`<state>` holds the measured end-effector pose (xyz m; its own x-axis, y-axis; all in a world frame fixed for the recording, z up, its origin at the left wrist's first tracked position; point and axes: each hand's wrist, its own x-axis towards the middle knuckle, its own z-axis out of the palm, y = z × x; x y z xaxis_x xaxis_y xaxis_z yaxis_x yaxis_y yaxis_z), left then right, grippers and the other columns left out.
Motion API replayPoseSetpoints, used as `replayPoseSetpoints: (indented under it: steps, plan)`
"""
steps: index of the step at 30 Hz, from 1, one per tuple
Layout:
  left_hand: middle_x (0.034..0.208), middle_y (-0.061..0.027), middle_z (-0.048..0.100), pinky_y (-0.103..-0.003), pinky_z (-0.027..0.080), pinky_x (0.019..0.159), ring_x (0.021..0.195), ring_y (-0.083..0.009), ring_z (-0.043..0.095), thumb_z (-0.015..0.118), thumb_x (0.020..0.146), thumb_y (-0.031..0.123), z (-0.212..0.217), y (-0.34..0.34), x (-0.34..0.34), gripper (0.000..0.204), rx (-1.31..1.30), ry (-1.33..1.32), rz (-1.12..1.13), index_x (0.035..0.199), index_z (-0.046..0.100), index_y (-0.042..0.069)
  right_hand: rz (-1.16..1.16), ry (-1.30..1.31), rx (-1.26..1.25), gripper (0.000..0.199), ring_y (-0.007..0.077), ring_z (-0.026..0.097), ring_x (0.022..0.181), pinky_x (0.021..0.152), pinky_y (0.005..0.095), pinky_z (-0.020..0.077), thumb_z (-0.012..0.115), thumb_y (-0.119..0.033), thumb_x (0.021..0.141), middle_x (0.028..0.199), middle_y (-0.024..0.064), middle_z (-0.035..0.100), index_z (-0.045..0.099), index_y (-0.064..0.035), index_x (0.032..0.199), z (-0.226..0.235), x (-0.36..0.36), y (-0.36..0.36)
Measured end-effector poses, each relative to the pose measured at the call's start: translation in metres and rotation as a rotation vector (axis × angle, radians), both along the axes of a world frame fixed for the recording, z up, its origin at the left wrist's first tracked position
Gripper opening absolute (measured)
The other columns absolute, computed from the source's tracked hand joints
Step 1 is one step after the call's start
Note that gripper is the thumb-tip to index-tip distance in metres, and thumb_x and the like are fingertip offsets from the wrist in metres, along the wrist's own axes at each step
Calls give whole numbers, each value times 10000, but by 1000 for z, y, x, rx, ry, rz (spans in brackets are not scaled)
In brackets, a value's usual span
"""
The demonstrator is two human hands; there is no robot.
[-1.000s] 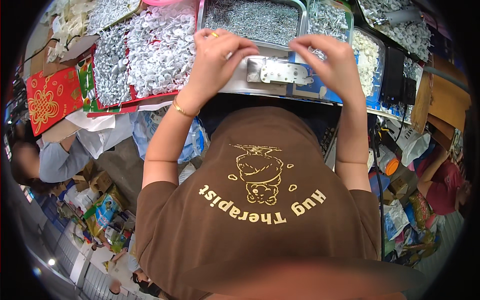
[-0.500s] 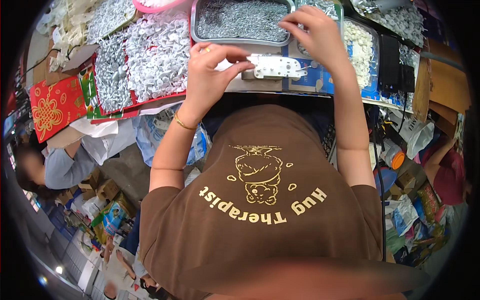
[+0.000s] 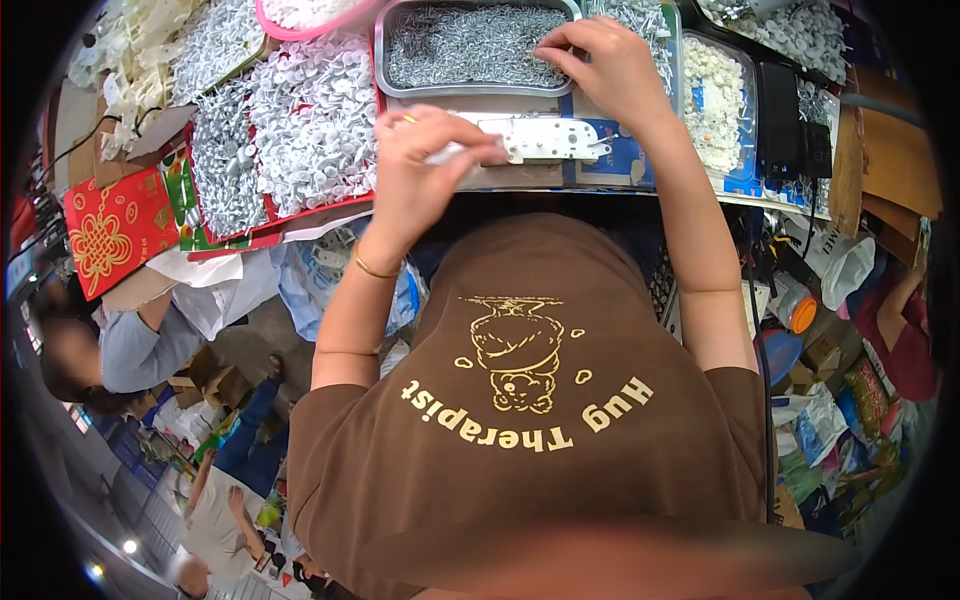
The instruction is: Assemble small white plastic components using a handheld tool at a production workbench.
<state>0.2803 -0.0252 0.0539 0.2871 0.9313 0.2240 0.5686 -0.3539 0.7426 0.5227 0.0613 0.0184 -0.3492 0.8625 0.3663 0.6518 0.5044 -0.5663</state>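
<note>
My left hand [image 3: 420,175] is closed around a small white plastic part, held just left of a white metal jig [image 3: 545,138] at the table's front edge. My right hand [image 3: 605,65] reaches forward with fingertips pinched into a grey metal tray [image 3: 470,88] filled with small silvery metal pins. Whether a pin sits between those fingers is hidden. A gold bangle circles my left wrist.
A red tray [image 3: 300,215] heaped with white plastic parts lies to the left. More bins of white parts [image 3: 715,100] stand to the right, beside a black device [image 3: 785,120]. A red patterned box [image 3: 110,235] sits far left. Other people are below the table's left side.
My right hand has moved from the jig forward into the tray of pins. My left hand has come down and nearer, closing on the white part beside the jig.
</note>
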Motion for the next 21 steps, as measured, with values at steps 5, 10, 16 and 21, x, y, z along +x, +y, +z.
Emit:
replayPoseSetpoints:
  steps: [5, 10, 16, 21]
  plan:
    - [803, 82, 688, -440, 273, 938, 900, -150, 621, 788, 806, 318, -16, 68, 0, 108, 440, 337, 96, 800, 780, 210, -37, 36, -20, 143, 218, 688, 727, 668, 358, 545, 748, -258, 859, 759, 43, 721, 763, -115, 849, 14, -1, -5]
    - [797, 65, 657, -451, 268, 916, 930, -167, 598, 803, 775, 347, -44, 85, 6, 164, 382, 454, 52, 761, 756, 190, -77, 98, -129, 150, 163, 678, 622, 563, 285, 515, 772, -207, 866, 770, 64, 726, 779, -71, 928, 40, 7, -29]
    - [754, 66, 684, -415, 287, 913, 827, -147, 633, 772, 825, 265, -45, 87, 6, 129, 332, 304, 93, 751, 728, 169, -117, -35, -51, 125, 169, 666, 581, 532, 267, 501, 769, -162, 870, 746, 65, 711, 743, -41, 857, 39, 16, -81]
    - [711, 60, 706, -388, 309, 921, 763, -142, 658, 752, 850, 200, -39, 84, 5, 59, 334, 195, 122, 797, 745, 175, -117, -69, -79, 122, 226, 633, 586, 528, 323, 478, 737, -138, 894, 748, 79, 652, 684, -34, 862, 36, 15, -87]
